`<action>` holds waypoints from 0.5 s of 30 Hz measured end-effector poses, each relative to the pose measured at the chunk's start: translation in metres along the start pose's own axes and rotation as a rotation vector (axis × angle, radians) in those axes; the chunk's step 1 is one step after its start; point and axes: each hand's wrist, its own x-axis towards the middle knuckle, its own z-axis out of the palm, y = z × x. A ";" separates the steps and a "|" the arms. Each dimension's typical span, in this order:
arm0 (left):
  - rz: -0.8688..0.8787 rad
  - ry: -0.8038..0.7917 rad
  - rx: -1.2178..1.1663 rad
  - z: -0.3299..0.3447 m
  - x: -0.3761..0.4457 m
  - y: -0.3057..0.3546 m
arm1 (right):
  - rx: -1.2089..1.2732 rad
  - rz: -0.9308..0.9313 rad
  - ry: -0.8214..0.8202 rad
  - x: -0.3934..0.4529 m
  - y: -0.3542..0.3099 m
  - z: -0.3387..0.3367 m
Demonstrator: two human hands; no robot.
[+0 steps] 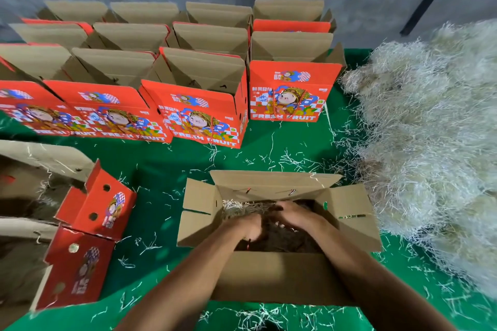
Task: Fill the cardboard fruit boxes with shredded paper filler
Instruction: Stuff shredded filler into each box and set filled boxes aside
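Now both hands (pixel 269 220) reach palms-down into the open box (pixel 279 274)

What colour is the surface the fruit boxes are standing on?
Green: the table covering under the boxes, clearest in the head view.

Matt brown cardboard box (pixel 279 274), wispy pale shredded paper (pixel 430 142), smooth green cloth table cover (pixel 161 169).
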 end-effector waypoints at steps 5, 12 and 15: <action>0.067 0.254 -0.317 -0.031 -0.022 0.008 | -0.102 -0.037 0.040 -0.018 -0.006 -0.028; 0.229 0.426 -0.454 -0.053 -0.083 0.043 | 0.013 -0.252 0.257 -0.086 -0.009 -0.067; 0.326 0.476 -0.501 -0.043 -0.109 0.065 | 0.114 -0.353 0.456 -0.119 0.002 -0.073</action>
